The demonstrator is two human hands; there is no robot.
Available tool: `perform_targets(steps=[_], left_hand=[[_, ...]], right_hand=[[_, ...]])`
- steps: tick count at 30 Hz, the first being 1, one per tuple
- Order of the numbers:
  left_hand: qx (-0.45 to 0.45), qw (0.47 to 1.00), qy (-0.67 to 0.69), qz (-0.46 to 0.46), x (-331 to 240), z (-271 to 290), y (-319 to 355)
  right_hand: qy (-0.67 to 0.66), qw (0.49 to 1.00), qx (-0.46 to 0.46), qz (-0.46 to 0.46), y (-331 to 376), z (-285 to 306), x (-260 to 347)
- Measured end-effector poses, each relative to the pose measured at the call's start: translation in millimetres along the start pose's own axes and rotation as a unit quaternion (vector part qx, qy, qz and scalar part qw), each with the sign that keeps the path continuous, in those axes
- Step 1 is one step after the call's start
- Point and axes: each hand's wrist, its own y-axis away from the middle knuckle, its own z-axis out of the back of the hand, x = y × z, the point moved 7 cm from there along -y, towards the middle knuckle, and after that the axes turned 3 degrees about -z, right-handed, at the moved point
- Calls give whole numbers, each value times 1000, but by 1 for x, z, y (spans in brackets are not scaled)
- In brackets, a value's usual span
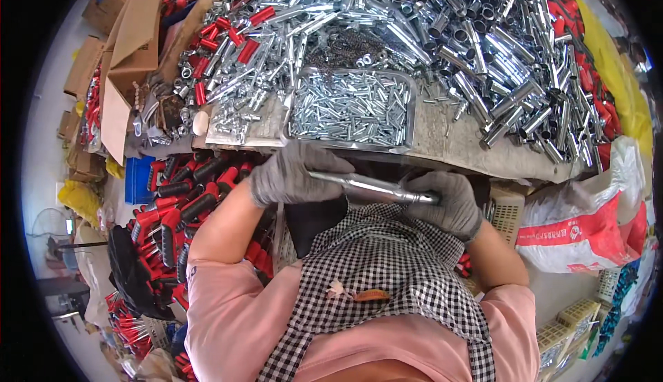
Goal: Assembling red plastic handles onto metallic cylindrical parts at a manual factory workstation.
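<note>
Both hands wear grey gloves. The left hand is in front of the tray, on the wearer's side, with its fingers closed around the left part of a shiny metal tube. The right hand is in front of the tray and to its right; its fingers grip the tube near the other end, whose dark tip shows. The tube is therefore held in both hands, just in front of the tray, slanting with its right end nearer the wearer.

The tray rests on the desk and contains many small metal pins. Right of the tray lies a large pile of metal pipes. Left of it, red sleeves lie among loose metal parts. Directly behind it is a dark heap, its kind unclear.

To the tray's left and nearer the wearer are red-and-black tools and a blue box. A white-and-red sack stands well to the tray's right. The wearer has a checked apron.
</note>
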Motion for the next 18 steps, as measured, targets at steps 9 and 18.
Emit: perform_targets(steps=[9, 18], left_hand=[[-36, 987, 91, 129, 23, -40, 8], [-77, 977, 59, 191, 22, -37, -24]], right_hand=[[-130, 990, 44, -41, -1, -49, -25], [-20, 1000, -18, -11, -15, -20, -16]])
